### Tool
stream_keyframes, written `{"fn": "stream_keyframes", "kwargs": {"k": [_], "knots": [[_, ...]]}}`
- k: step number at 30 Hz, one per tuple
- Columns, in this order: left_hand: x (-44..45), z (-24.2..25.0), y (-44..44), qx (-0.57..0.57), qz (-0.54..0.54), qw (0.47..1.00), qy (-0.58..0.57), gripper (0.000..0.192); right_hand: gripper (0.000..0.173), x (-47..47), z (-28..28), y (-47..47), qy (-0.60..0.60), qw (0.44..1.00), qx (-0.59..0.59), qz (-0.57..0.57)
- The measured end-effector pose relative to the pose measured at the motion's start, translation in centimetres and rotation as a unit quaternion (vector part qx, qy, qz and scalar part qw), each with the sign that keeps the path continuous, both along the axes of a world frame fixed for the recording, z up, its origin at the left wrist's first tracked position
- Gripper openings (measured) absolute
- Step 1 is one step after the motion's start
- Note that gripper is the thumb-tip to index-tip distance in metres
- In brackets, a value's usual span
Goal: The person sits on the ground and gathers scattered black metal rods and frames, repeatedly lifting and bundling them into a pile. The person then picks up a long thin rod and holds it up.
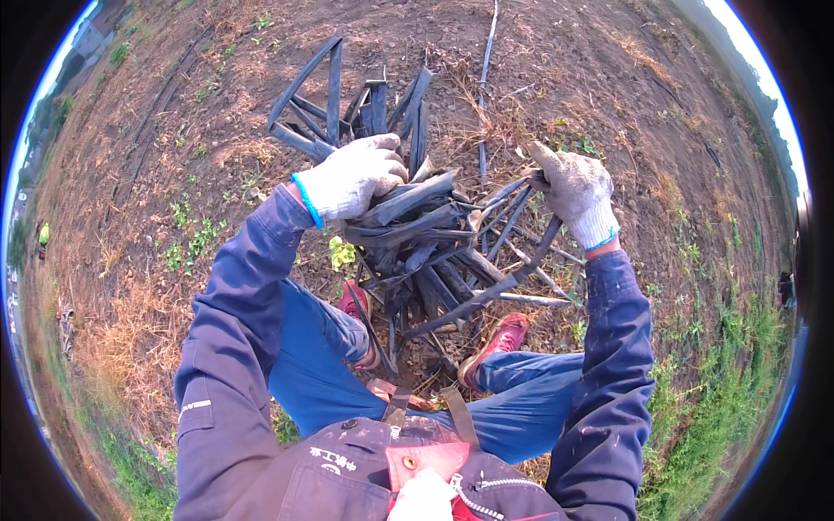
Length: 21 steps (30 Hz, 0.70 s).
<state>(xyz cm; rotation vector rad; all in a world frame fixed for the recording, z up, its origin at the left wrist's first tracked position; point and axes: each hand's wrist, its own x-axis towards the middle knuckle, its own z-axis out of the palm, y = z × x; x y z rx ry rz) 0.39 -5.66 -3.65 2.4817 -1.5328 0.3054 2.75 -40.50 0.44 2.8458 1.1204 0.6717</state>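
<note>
A tangled bundle of flat black plastic drip-irrigation tape (417, 228) rises from the ground between the feet, its folded loops sticking out at the top. My left hand (358, 176), in a whitish knitted glove with a blue cuff edge, grips the bundle at its upper left. My right hand (573, 189), in a matching, soiled glove, is closed on strands of the tape at the bundle's right side. From near this hand, one long dark strand (515, 280) curves down and back under the bundle. The fingertips of both hands are partly hidden.
Dry, weedy soil (260, 104) surrounds the bundle. Another thin tape (485, 84) lies along the ground ahead. My red shoes (498, 342) stand on either side of the bundle's lower end. Green weeds (710, 404) grow at the right. A distant person (43, 239) is at the far left.
</note>
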Motion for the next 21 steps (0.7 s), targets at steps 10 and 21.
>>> {"fn": "stream_keyframes", "kwargs": {"k": [10,21], "knots": [[0.9,-1.5,0.7,0.137,0.148,0.972,-0.124,0.018,0.012,1.4,-5.0,-3.3,0.511,0.702,0.429,-0.248],[0.0,-1.9,-0.5,0.082,0.124,0.978,-0.145,0.008,0.023,0.8,-1.7,-2.2,0.234,0.908,0.285,-0.201]]}}
